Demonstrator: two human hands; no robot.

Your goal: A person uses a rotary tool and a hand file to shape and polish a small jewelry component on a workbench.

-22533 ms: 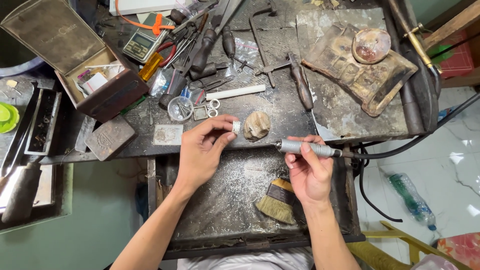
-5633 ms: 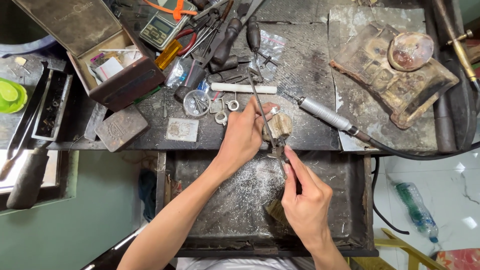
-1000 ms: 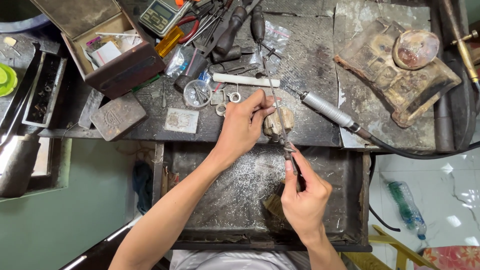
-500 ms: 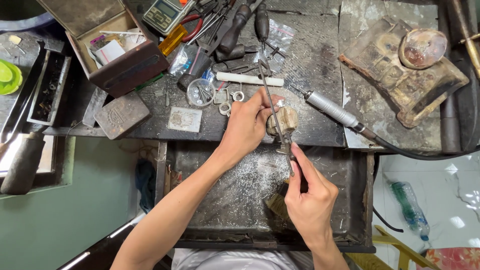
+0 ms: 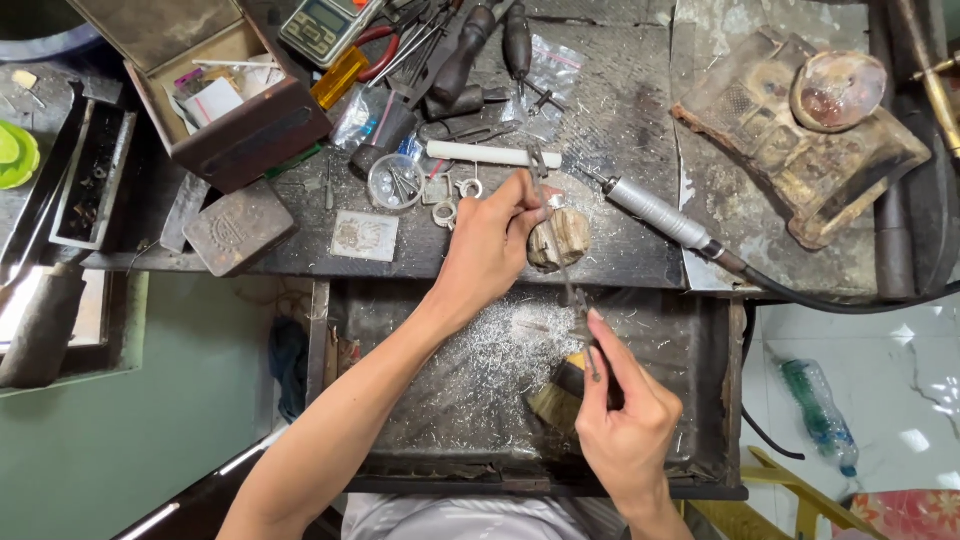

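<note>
**Sawing at the bench pin, rotary tool parked**

Starting at the upper left of the frame: an open brown box (image 5: 215,95) sat on the dark tabletop (image 5: 620,130), with a flat metal block (image 5: 238,228) just below it near the edge. A bit further right, a small round dish (image 5: 394,183) and a white rod (image 5: 493,155) lay among the clutter of pliers and tools.

Middle of the frame was where the action was. Compared with about twenty seconds earlier, the right hand had dropped the rotary handpiece (image 5: 655,213), which now lay on the tabletop up right of the pin, and picked up a thin saw frame (image 5: 556,225) instead. So my guess is grinding gave way to cutting or filing. The saw frame's angle also shifted a little over the last second.

The left hand (image 5: 490,245) had its grip pinched together on a small metal piece (image 5: 553,201), pressed against the wooden bench pin (image 5: 560,240). The right hand (image 5: 625,425), lower right of centre over the filings-covered drawer (image 5: 460,350), had its fingers closed around the saw frame's handle end. A brush (image 5: 555,400) lay in the drawer just beside it.
</note>
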